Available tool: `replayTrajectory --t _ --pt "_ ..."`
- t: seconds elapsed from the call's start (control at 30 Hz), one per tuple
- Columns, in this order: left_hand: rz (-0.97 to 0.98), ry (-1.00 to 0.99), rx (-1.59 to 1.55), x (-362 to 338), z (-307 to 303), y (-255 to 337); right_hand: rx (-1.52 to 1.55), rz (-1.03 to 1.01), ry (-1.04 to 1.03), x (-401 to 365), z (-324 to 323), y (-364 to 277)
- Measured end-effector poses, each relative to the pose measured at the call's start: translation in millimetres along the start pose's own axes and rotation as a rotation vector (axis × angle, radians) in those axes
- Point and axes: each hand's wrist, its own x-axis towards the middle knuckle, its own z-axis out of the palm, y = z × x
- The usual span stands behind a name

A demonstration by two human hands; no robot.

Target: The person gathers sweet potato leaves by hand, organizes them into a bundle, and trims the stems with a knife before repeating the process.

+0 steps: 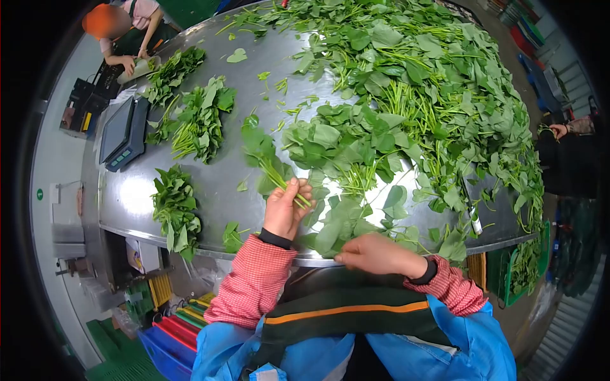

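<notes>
My left hand [289,206] is closed round the stems of a small bunch of leafy greens [262,152], its leaves pointing away from me over the metal table [244,76]. At the near edge, the fingers of my right hand [381,255] are pinched together at a broad-leaved sprig [343,222]; the exact grip is partly hidden. Just beyond my hands lies a loose clump of greens [349,143] with its stems toward me. Farther right, a large heap of leafy greens [438,95] covers the table.
Separate bunches [175,209] lie on the left, near a dark scale [124,132]. A co-worker in an orange cap [101,21] handles something pale at the far left. Another person's hand [559,131] shows at right. Coloured crates [171,340] stand below left, and a green crate [508,279] below right.
</notes>
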Motion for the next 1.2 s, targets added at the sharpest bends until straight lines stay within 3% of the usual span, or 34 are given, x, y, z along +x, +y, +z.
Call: replayTrajectory --t 0.13,0.27,0.37,0.4,0.43,0.5,0.57,0.6,0.63,0.7,0.73,0.83,0.87,0.9,0.97,1.07,1.17,1.2 --pt "-0.121 -0.119 -0.05 -10 14 -5 -0.158 0.008 0.426 18 -8 -23" --pt "-0.077 -0.227 0.061 -16 27 -12 0.271 -0.278 0.414 58 6 -3" --pt "-0.068 -0.14 0.267 -23 1 -1 0.584 -0.214 0.47 54 -3 17" --pt "-0.087 -0.131 0.257 -21 -19 3 0.834 -0.128 0.443 43 -10 15" --pt "-0.106 -0.067 0.26 -20 -41 7 0.781 -0.148 0.554 41 -12 19" --pt "0.198 0.062 0.944 -11 -93 -2 0.669 -0.186 0.782 39 -15 28" --pt "0.49 0.189 1.674 -42 -68 15 0.341 -0.235 0.902 43 -10 31" --pt "0.456 0.121 1.684 -44 -67 10 0.141 -0.256 0.942 45 -4 23" --pt "0.344 0.006 1.33 -44 -57 3 -0.06 -0.275 0.974 47 3 16" --pt "0.12 -0.194 0.617 -42 -25 -9 -0.317 -0.418 0.794 57 25 5" --pt "-0.122 -0.184 0.294 -39 -11 -6 -0.442 -0.485 0.699 60 30 3" --pt "-0.19 -0.206 -0.241 -18 -35 -32 -0.469 -0.369 0.682 61 17 15" --pt "-0.144 -0.169 -0.273 -17 -33 -30 -0.809 -0.35 0.862 55 -1 16" --pt "-0.121 0.041 -0.184 -19 -30 -27 -0.378 0.192 0.826 53 -15 16" --pt "-0.101 0.024 -0.18 -19 -41 -22 -0.671 -0.05 1.08 64 -42 39" --pt "-0.204 -0.002 -0.249 -20 -29 -15 -0.826 0.078 0.937 88 -39 68" --pt "-0.207 -0.046 -0.209 -22 -23 -14 -0.188 -0.056 0.884 72 -66 71" --pt "-0.204 -0.043 -0.208 -21 -25 -16 0.509 0.005 0.743 52 -73 62"
